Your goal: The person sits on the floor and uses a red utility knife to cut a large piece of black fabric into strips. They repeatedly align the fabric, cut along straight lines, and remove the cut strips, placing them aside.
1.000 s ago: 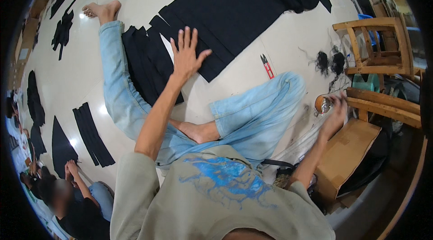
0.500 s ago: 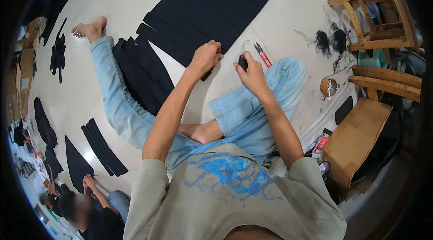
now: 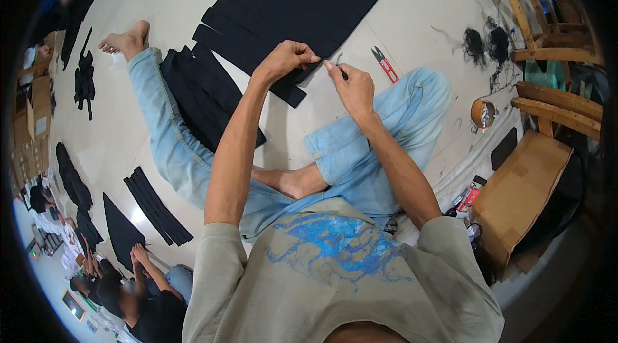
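Observation:
My left hand (image 3: 286, 59) pinches the edge of the large black fabric piece (image 3: 283, 1), near its lower corner. Close to its right, my right hand (image 3: 351, 88) is closed round a small black item that I cannot make out, thumb and fingertips near that fabric edge. Red-handled thread snips (image 3: 389, 69) lie on the floor just beyond my right hand. More cut black pieces (image 3: 206, 108) lie beside my outstretched left leg.
Wooden chairs (image 3: 534, 43), a cardboard box (image 3: 528, 195), dark thread tangles (image 3: 474, 47) and a round container (image 3: 483, 112) are on my right. Co-workers (image 3: 145, 311) handle black cloth at lower left, beside other cut strips (image 3: 158, 204); boxes (image 3: 40, 111) line the left.
My right hand has moved from the round container at the right up to the fabric edge, now holding something black. My left hand has gone from lying flat on the cloth to pinching its edge.

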Demonstrator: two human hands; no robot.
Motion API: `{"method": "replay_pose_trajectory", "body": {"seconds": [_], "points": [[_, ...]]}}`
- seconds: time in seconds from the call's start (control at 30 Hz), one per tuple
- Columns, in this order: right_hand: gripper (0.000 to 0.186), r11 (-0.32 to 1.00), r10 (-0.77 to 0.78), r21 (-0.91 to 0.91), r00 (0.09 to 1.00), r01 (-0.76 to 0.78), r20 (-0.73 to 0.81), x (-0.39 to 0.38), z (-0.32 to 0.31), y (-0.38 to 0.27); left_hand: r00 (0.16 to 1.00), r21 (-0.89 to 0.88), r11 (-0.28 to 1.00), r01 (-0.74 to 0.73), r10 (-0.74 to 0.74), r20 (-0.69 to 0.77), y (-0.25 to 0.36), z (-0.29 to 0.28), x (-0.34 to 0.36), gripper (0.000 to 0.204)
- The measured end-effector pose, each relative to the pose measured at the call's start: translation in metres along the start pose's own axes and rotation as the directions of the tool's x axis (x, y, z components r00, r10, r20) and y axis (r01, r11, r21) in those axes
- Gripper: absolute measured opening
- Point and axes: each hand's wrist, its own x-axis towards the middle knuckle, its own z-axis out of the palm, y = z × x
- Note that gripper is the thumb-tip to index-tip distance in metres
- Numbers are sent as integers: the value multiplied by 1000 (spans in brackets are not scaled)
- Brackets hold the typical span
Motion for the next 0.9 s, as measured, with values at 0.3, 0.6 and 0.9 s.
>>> {"method": "replay_pose_trajectory", "body": {"seconds": [0.3, 0.6, 0.9], "points": [[45, 862, 197, 442, 967, -249, 160, 24, 44, 26, 891, 397, 872, -287, 395, -223, 0, 34, -42, 45], [36, 676, 282, 638, 929, -369, 238, 25, 40, 20, 850, 231, 931, -284, 356, -388, -31, 47, -58, 15], [46, 909, 175, 370, 981, -193, 82, 21, 37, 22, 926, 76, 978, -196, 210, -315, -24, 38, -55, 21]]}}
